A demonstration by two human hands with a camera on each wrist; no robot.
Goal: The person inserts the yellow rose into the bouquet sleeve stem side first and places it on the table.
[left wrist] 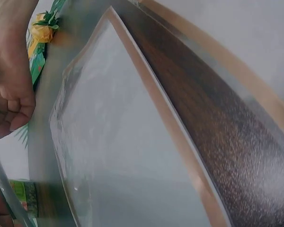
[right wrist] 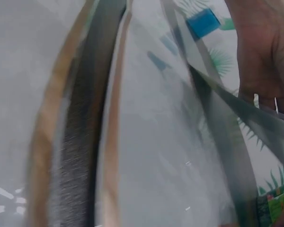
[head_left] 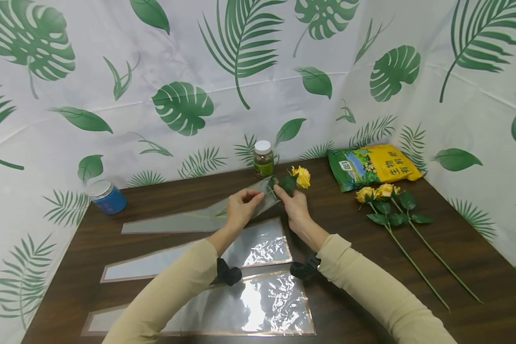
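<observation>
A yellow rose (head_left: pixel 301 177) lies with its stem inside a clear tapered flower sleeve (head_left: pixel 167 223); its bloom and a leaf stick out at the wide right end. My left hand (head_left: pixel 241 205) pinches the sleeve's upper part between thumb and fingers. At the sleeve's mouth, right beside the bloom, my right hand (head_left: pixel 297 210) grips the plastic; its fingertips are partly hidden. Two more flat sleeves with copper-coloured borders, a middle one (head_left: pixel 258 243) and a near one (head_left: pixel 223 310), lie below my hands. In the left wrist view a sleeve (left wrist: pixel 113 118) fills the middle.
Two yellow roses (head_left: pixel 408 229) with long stems lie on the right of the dark wooden table (head_left: pixel 348 296). Behind them is a green and yellow bag (head_left: pixel 374 167). A white-lidded jar (head_left: pixel 263 160) stands at the back, and a blue jar (head_left: pixel 107 197) at the far left.
</observation>
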